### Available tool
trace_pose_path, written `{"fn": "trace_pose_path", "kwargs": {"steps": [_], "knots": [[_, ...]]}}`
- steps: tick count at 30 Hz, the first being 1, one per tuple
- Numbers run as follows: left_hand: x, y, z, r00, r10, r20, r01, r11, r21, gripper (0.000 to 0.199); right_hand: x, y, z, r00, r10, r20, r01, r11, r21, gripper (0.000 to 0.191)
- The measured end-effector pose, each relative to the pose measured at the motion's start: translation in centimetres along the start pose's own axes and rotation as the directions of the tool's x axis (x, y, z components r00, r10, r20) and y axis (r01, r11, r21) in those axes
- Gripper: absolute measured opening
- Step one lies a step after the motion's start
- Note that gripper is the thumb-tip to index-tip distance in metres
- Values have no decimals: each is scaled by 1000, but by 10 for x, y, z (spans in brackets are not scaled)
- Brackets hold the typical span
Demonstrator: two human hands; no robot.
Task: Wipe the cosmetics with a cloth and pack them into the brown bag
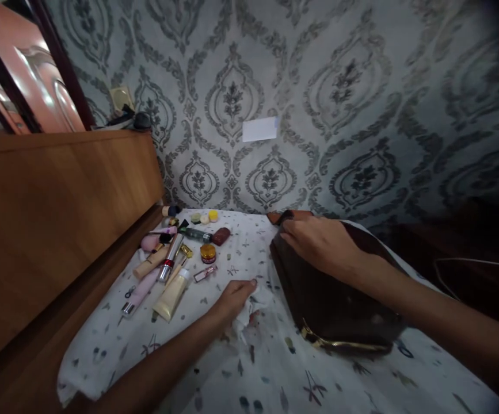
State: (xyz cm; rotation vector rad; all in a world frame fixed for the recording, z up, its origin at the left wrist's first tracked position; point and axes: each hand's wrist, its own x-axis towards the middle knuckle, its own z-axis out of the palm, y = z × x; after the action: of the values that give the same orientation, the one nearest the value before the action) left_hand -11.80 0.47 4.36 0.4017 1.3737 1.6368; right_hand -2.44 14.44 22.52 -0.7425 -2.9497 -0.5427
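Observation:
My left hand (235, 296) is closed, thumb pointing right, on a crumpled white tissue (246, 317) that hangs below it and shows a reddish patch. To its right, a dark brown case (335, 310) with gold-coloured metal trim along its near edge rests on the patterned cloth (214, 368). My right hand (320, 241) lies over the far upper part of this case, its fingers curled at the far left edge; the fingertips are partly hidden. Nearest to my left hand on the cloth are a small pink tube (205, 273) and a cream squeeze tube (171, 295).
Several cosmetics lie at the left, among them an amber jar (208, 253), a pink tube (140, 293), a dark red item (221, 236) and a yellow-lidded pot (213, 215). A wooden board (59, 218) borders the left side. Patterned wallpaper (258, 69) rises behind.

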Motion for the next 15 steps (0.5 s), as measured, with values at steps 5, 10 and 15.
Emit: {"fn": "trace_pose_path", "kwargs": {"steps": [5, 10, 15], "knots": [[14, 6, -23, 985, 174, 19, -174, 965, 198, 62, 15, -31, 12, 984, -179, 21, 175, 977, 123, 22], [14, 3, -33, 938, 326, 115, -346, 875, 339, 57, 49, -72, 34, 952, -303, 53, 255, 874, 413, 18], [8, 3, -31, 907, 357, 222, -419, 811, 408, 43, 115, -133, 46, 942, -334, 9, 250, 723, 643, 17]]}}
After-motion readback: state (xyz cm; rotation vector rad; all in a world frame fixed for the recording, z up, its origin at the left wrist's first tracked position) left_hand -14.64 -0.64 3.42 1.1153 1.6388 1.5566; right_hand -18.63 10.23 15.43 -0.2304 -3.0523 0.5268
